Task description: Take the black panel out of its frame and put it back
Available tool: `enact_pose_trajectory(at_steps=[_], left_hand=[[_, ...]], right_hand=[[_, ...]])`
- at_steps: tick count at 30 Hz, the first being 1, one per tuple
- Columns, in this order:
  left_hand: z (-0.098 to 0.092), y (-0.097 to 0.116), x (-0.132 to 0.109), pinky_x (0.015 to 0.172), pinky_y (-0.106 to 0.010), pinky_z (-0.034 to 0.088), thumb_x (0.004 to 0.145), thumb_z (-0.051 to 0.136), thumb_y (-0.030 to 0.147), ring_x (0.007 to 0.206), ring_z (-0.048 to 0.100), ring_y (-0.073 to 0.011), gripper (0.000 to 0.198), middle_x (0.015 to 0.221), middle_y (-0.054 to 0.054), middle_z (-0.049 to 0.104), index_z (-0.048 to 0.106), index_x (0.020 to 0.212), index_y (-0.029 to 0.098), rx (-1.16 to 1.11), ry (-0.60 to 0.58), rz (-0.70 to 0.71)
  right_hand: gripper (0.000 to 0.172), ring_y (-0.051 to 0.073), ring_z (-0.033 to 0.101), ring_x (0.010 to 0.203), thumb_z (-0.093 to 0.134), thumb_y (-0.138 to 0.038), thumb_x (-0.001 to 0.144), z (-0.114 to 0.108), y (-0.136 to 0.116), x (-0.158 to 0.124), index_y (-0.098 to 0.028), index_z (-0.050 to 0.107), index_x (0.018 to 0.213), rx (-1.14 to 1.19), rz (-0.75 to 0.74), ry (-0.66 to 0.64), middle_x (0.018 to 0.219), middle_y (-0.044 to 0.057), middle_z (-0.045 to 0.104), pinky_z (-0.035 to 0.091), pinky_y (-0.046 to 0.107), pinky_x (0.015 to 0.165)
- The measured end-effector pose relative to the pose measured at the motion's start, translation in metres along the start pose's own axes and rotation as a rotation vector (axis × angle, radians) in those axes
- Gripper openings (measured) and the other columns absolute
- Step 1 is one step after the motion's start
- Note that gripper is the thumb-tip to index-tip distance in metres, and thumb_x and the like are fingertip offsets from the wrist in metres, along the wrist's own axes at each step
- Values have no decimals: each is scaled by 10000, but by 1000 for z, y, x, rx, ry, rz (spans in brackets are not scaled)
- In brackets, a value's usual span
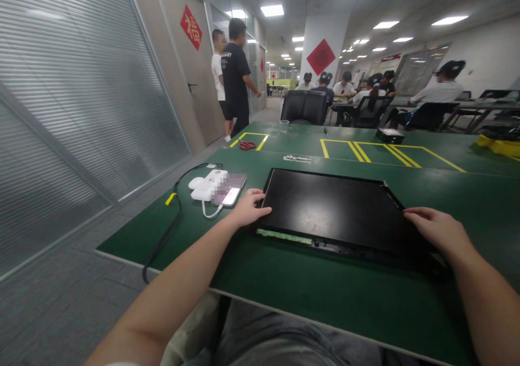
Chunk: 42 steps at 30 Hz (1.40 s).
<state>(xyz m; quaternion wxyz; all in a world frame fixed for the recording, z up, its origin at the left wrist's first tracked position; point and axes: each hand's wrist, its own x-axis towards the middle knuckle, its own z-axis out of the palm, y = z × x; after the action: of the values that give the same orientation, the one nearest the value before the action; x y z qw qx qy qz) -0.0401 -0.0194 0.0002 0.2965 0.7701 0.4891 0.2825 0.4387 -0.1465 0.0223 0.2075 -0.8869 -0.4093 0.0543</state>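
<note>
Screen (325, 201), flat, black and shiny, is on the smooth green counter (252, 271). Left hand (248, 209) and right hand (442, 233) stretch forward, wide apart, holding its side edges.

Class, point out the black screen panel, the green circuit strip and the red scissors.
Black screen panel (325, 206), head view: middle of its face.
Green circuit strip (284, 236), head view: middle of its length.
Red scissors (246, 145), head view: on the handles.

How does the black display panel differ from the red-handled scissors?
The display panel is large, the red-handled scissors small. The panel is black, the scissors' handles red. The left hand and right hand touch the panel; neither touches the scissors. Both are over the green table.
</note>
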Motion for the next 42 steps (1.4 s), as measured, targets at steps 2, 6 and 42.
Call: enact_pose_trajectory(at_steps=[2, 6, 42], left_hand=[[0, 1, 0, 974, -439, 552, 703, 787, 397, 1191, 613, -313, 494, 1356, -155, 548, 750, 1136, 162, -2, -4, 8], [0, 2, 0, 977, -432, 549, 683, 802, 406, 1200, 610, -317, 491, 1374, -152, 545, 754, 1110, 170, -7, -1, 9], [3, 7, -5, 1142, -478, 415, 566, 890, 406, 1388, 481, -388, 601, 1496, -185, 485, 737, 1095, 166, -52, -19, -64]], right_hand=[[379, 304, 679, 917, 541, -503, 708, 0, 0, 0, -275, 795, 872, 0, -4, 2, 957, 83, 764, 510, 382, 767], [386, 305, 679, 932, 533, -506, 719, 2, 2, 1, -275, 795, 881, -11, -11, 5, 969, 83, 764, 513, 380, 776], [347, 311, 692, 926, 558, -487, 701, 2, 3, 2, -279, 801, 836, -28, -48, -16, 954, 74, 774, 517, 382, 761]])
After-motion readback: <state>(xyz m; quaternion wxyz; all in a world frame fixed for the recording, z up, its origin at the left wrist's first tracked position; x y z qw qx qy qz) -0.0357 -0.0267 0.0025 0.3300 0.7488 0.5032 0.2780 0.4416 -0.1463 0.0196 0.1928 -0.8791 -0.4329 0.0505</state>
